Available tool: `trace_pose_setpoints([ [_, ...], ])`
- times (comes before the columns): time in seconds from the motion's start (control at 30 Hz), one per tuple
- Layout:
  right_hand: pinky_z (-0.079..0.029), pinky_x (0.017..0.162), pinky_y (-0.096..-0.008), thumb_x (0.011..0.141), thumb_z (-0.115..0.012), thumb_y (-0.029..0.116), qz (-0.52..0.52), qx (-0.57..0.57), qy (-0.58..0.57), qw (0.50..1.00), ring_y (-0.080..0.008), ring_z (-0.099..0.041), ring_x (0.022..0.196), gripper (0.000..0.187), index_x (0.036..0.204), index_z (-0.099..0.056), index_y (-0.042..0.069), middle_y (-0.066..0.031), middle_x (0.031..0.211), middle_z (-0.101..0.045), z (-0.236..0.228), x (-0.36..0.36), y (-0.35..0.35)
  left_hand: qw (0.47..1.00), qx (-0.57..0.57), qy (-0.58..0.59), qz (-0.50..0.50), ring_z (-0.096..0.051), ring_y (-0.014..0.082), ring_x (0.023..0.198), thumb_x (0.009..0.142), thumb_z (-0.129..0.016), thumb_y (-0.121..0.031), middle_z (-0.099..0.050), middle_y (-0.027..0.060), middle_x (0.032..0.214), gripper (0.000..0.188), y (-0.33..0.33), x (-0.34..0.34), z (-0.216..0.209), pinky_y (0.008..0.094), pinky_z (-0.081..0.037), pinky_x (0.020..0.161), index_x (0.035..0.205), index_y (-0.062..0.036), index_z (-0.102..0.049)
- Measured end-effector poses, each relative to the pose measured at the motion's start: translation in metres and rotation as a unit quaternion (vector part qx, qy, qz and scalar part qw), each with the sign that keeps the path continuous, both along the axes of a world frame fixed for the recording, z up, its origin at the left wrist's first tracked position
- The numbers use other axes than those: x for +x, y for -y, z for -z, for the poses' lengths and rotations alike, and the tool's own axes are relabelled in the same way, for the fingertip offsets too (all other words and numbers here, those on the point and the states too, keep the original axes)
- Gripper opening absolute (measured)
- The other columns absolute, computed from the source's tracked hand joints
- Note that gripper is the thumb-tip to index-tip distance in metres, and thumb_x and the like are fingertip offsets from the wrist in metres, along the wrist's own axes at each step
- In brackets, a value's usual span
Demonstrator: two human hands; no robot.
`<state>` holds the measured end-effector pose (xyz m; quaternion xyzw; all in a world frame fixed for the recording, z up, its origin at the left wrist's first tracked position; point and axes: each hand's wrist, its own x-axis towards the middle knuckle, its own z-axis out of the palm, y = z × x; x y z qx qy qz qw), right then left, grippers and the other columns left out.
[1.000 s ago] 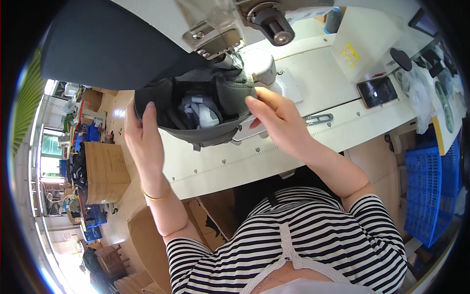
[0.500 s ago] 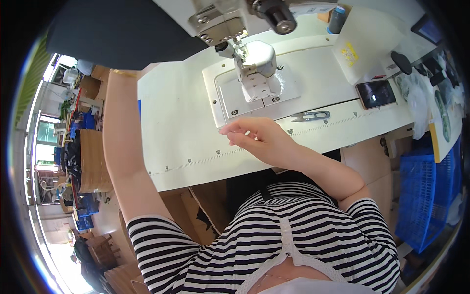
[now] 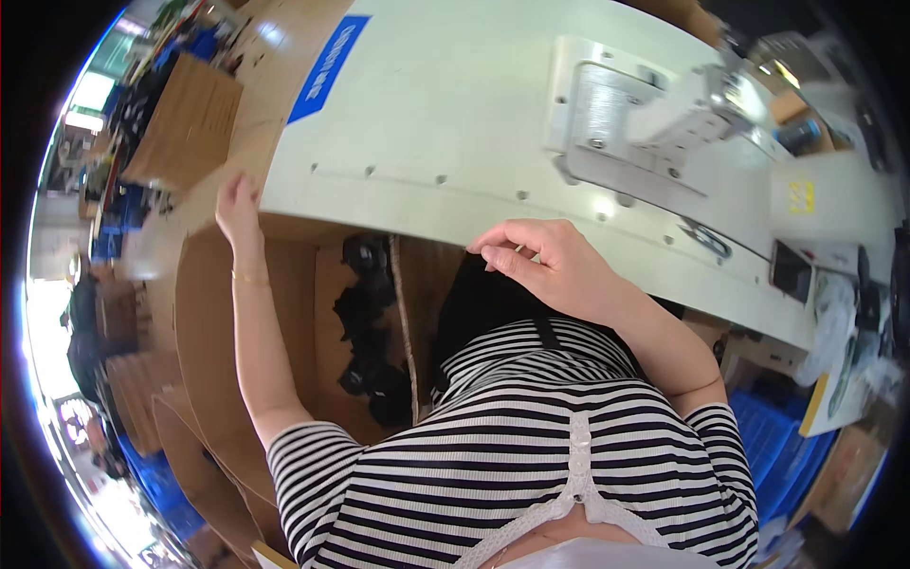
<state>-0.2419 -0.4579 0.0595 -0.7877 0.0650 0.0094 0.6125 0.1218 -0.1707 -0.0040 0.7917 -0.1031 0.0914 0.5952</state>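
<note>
My left hand (image 3: 239, 211) is stretched out past the table's left corner, above the rim of an open cardboard box (image 3: 213, 313). Its fingers are curled in, slightly blurred, and nothing shows in them. Dark, crumpled fabric pieces (image 3: 370, 332) lie inside the box. Close to the white table's (image 3: 398, 123) front edge, my right hand (image 3: 559, 261) hovers with bent fingers, thumb tip against the fingertips; no object is visible in it. Beyond that hand stands the sewing machine (image 3: 664, 133), its plate and presser area in view.
Thread snips (image 3: 706, 239) and a phone (image 3: 791, 270) lie on the table's right part. Blue crates (image 3: 777, 431) stand at the lower right. Another cardboard box (image 3: 185, 123) is at the far left, and clear plastic bags (image 3: 829, 318) hang by the right end.
The dark cloth at the upper left is out of view. My left hand has come back to the table's left corner. The view has swung left, and my right hand now sits at the front edge.
</note>
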Motion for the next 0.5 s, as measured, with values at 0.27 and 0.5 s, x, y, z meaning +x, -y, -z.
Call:
trace_pose_setpoints([
  [0.27, -0.05, 0.067, -0.0319, 0.089, -0.059, 0.013, -0.128, -0.122, 0.074, 0.982, -0.0224, -0.063, 0.075, 0.016, 0.098, -0.063, 0.0, -0.0131, 0.086, -0.065, 0.032, 0.081, -0.114, 0.895, 0.068, -0.271, -0.349, -0.064, 0.0198, 0.074, 0.082, -0.058, -0.009, -0.064, 0.0128, 0.083, 0.026, -0.341, -0.183, 0.291, 0.0309, -0.053, 0.064, 0.104, 0.0066, -0.061],
  [0.5, -0.048, 0.087, -0.032, 0.087, -0.061, 0.008, -0.153, -0.327, 0.226, 0.905, -0.0244, -0.062, 0.1, 0.014, 0.099, -0.063, 0.001, -0.0104, 0.109, -0.065, 0.048, 0.137, -0.177, 0.679, 0.054, -0.573, -0.455, -0.064, 0.0327, 0.096, 0.077, -0.064, -0.023, -0.062, 0.0286, 0.107, 0.049, -0.386, -0.406, 0.456, 0.0378, -0.051, 0.08, 0.108, 0.0146, -0.058],
])
